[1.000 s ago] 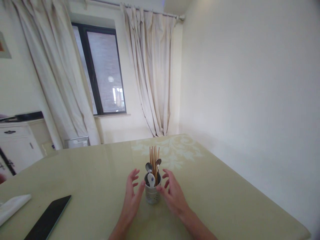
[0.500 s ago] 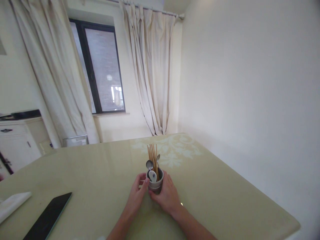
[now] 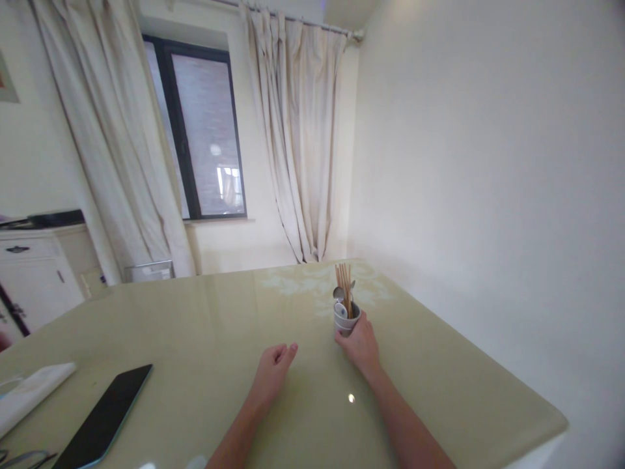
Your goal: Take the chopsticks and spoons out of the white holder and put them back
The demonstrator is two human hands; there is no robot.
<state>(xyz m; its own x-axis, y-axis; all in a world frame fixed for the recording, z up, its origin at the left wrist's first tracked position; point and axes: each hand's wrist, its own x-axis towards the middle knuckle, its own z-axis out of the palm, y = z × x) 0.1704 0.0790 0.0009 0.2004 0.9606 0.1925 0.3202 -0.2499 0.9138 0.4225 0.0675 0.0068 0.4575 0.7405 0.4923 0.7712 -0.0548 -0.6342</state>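
Note:
A small grey-white cup (image 3: 346, 326) stands upright toward the right side of the table. Several wooden chopsticks (image 3: 345, 286) stick up out of it, along with a metal spoon (image 3: 338, 294), a white spoon (image 3: 341, 310) and a second metal utensil at the right. My right hand (image 3: 362, 342) grips the cup from its right and near side, thumb across the front; its other fingers are partly hidden. To the left, apart from the cup, my left hand (image 3: 274, 371) is closed with its fingers curled in and thumb pointing forward, nothing visible in it.
A black flat tablet-like slab (image 3: 105, 413) lies on the greenish glossy table (image 3: 209, 326) at the left. Beyond it are a white packet (image 3: 36, 394) and a thin cable or strap (image 3: 29, 456). A wall (image 3: 478, 195) borders the right side; a white cabinet (image 3: 39, 273) stands far left.
The cup with its chopsticks and spoons has moved right and farther away in my right hand. My left hand has let go of the cup and closed.

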